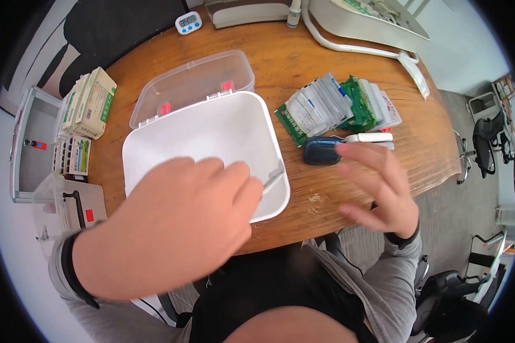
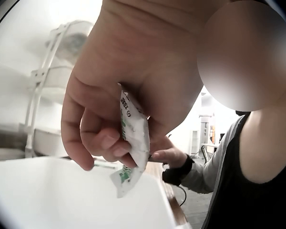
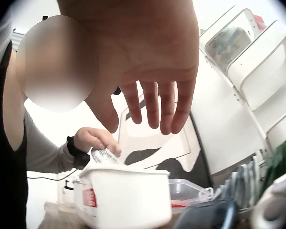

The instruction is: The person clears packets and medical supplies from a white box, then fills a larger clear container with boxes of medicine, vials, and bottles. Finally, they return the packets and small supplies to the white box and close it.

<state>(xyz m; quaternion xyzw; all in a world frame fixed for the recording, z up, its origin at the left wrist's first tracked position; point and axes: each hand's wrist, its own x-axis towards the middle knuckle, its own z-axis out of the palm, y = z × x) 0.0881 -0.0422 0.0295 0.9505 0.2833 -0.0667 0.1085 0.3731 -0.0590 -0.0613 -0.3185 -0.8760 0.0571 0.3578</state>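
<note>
My left hand [image 1: 183, 223] is over the white box [image 1: 212, 128], gripping a small white packet [image 1: 273, 176] at the box's right side. The left wrist view shows the packet [image 2: 135, 138], with green print, pinched between fingers and thumb of the left hand [image 2: 133, 71]. My right hand [image 1: 380, 186] is in the air right of the box, fingers spread and holding nothing, near a dark blue case [image 1: 321, 151]. In the right wrist view the right hand [image 3: 148, 52] has its fingers extended. The box's clear lid [image 1: 194, 86] lies open behind it.
A row of packets [image 1: 320, 106], some green, stands at the right of the table [image 1: 269, 54], beside a white device [image 1: 370, 138]. Cartons [image 1: 94, 103] stand on the left. A timer [image 1: 188, 23], a small bottle [image 1: 294, 14] and a white rack [image 1: 366, 23] are at the back.
</note>
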